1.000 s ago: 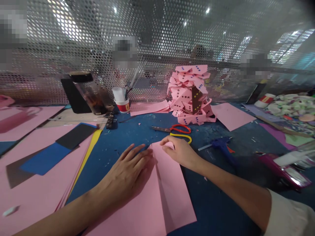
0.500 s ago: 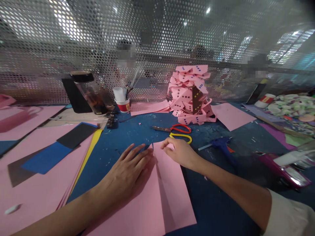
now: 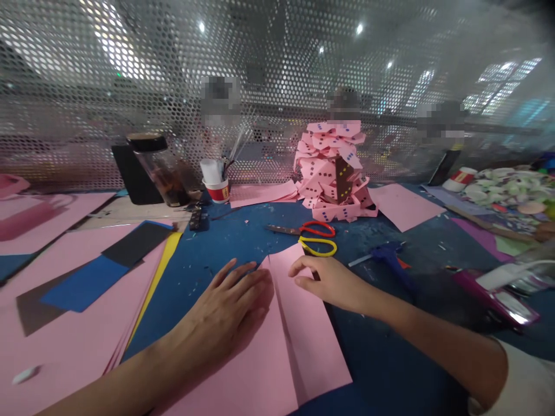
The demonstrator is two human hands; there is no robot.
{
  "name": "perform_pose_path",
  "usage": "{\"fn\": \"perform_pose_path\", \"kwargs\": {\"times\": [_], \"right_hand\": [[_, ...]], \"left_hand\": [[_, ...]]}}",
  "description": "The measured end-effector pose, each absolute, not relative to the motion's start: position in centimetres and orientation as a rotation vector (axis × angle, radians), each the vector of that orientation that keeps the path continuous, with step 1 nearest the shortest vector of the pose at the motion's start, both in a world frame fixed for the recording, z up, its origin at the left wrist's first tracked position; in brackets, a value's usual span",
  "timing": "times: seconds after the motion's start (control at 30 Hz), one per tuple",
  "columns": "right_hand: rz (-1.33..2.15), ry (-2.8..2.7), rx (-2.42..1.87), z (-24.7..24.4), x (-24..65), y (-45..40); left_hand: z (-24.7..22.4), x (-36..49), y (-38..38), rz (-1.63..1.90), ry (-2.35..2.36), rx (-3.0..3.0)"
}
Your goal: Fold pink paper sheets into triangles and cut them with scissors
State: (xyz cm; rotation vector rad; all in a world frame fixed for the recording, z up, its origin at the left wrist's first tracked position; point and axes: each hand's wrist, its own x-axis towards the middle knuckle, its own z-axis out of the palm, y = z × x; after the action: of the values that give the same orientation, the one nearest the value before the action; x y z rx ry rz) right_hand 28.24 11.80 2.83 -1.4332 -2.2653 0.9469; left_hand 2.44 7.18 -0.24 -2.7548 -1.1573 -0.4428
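Note:
A creased pink sheet (image 3: 260, 358) lies in front of me, its right part tilted up along a lengthwise fold. My left hand (image 3: 229, 309) rests flat on the left part with its fingers spread, the fingertips near the crease. Over the upper right part is my right hand (image 3: 332, 280), fingers curved and thumb apart, with nothing between them. Just beyond the sheet are scissors (image 3: 318, 247) with one red and one yellow handle. A blue glue gun (image 3: 388, 254) lies to the right of my right hand.
A tower of folded pink paper (image 3: 325, 173) stands at the back, beside a cup of brushes (image 3: 217, 189) and a jar (image 3: 167, 176). Pink sheets (image 3: 82, 358) with blue and black pieces lie left. A magenta tool (image 3: 494, 294) is at right.
My right hand has moved slightly right and down, its thumb and fingers parting more, uncovering the sheet's top edge. My left hand stays on the paper. The view has shifted a little.

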Motion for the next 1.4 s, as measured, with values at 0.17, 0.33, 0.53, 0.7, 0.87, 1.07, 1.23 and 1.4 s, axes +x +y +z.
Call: {"fn": "perform_pose_path", "kwargs": {"times": [0.17,0.33,0.53,0.7,0.87,1.07,1.23,1.4], "right_hand": [[0.907,-2.207,-1.483,2.5,28.4,10.5],[0.882,-2.219,-1.451,2.2,28.4,10.5],[0.935,-2.218,-1.459,2.3,28.5,10.5],[0.934,-2.199,-1.452,2.5,28.6,10.3],[0.948,-2.212,-1.435,2.9,28.8,10.0],[0.938,-2.258,-1.45,2.8,29.0,9.9],[0.969,-2.286,-1.432,2.6,29.0,9.9],[1.003,-2.292,-1.405,2.6,29.3,9.9]], "left_hand": [[0.0,2.5,7.1,-0.441,-1.134,-2.746],[0.1,2.5,7.2,-0.408,-1.12,-2.774],[0.3,2.6,7.0,-0.389,-1.167,-2.775],[-0.1,2.4,6.7,-0.38,-1.171,-2.752],[-0.2,2.1,6.3,-0.357,-1.132,-2.752],[0.2,2.8,5.8,-0.371,-1.071,-2.754],[0.3,3.0,6.0,-0.353,-1.088,-2.761],[0.2,2.8,6.0,-0.345,-1.083,-2.765]]}}
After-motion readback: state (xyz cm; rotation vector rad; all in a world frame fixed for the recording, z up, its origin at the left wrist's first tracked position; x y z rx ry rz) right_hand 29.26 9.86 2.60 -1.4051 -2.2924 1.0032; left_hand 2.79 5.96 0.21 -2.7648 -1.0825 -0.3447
